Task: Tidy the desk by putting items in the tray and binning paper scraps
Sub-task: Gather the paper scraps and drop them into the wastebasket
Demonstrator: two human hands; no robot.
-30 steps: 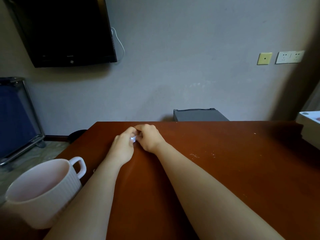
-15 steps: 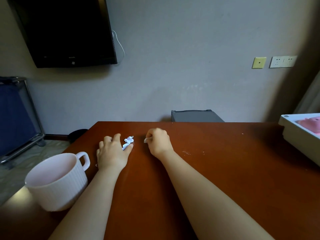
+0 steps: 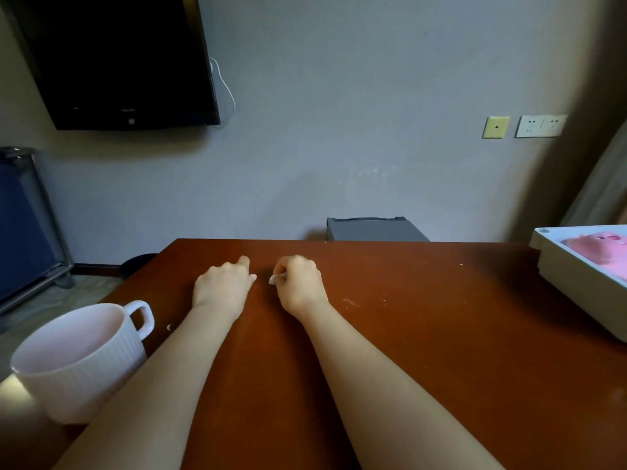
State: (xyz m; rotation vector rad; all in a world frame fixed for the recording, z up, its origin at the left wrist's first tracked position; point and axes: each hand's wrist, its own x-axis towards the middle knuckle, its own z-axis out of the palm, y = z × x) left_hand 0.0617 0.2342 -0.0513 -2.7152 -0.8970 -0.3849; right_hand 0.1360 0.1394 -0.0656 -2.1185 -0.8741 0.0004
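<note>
Paper scrap [image 3: 272,279] pinched in right fingers [image 3: 283,273]

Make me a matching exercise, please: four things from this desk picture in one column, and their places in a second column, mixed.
Things:
1. white mug
2. white tray
3. right hand
4. television

Places:
A. on the wall, upper left
B. desk's right edge
C. desk's near left corner
D. desk's middle, pinching a paper scrap

Pairs: 1-C, 2-B, 3-D, 4-A
</note>
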